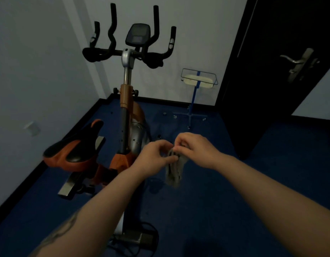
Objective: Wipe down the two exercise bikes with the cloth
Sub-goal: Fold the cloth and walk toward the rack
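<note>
Head view. Both hands meet at centre frame, a little right of the bike's frame. The left hand [156,154] and the right hand [191,145] each pinch the top of a pale grey cloth [174,168], which hangs bunched below the fingers, clear of the blue floor [234,201] and touching no part of the machine. Both forearms reach in from the lower edge of the frame, wrists roughly level, fingers curled inward toward each other.

Step in hand, as judged: readying the cloth — gathering or refolding it — with wiping not yet begun. One exercise bike [127,101] stands at centre left: black handlebars [112,52] and a console [138,34] at upper centre, an orange-and-black saddle [75,151] at lower left. A second bike is not visible.

Next move, as judged: settle the cloth into one hand as a flat pad, then carry it left to the saddle or up to the handlebars.

Background — a blue stand with a wire basket [199,78] at centre right, a dark door [281,71] at upper right.
</note>
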Available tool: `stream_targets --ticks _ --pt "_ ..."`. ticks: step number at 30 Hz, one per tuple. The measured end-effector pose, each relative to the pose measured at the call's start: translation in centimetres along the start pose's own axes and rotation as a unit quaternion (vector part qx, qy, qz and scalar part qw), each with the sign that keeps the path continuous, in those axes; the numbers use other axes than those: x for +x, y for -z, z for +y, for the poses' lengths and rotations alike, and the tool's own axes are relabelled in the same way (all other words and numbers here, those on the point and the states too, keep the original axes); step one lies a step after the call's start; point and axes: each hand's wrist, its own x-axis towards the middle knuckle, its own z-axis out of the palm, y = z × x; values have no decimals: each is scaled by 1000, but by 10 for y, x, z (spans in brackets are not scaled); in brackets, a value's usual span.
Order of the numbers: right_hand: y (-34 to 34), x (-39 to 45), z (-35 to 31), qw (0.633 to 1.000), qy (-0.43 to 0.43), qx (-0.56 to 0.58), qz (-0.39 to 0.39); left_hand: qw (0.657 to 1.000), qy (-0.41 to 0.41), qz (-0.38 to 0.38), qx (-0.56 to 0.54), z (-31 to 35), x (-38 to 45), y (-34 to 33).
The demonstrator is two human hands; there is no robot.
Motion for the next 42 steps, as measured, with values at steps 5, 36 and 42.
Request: stream_targets --ticks 5,36,42 --pt "21 -12 29 997 16 -63 -29 999 -10 21 34 10 11 -29" --pt "56 129 177 924 -354 121 80 989 -2 -21 147 4 263 -39" --pt "76 154 207 805 -365 445 142 997 -57 -37 -28 15 300 -96"
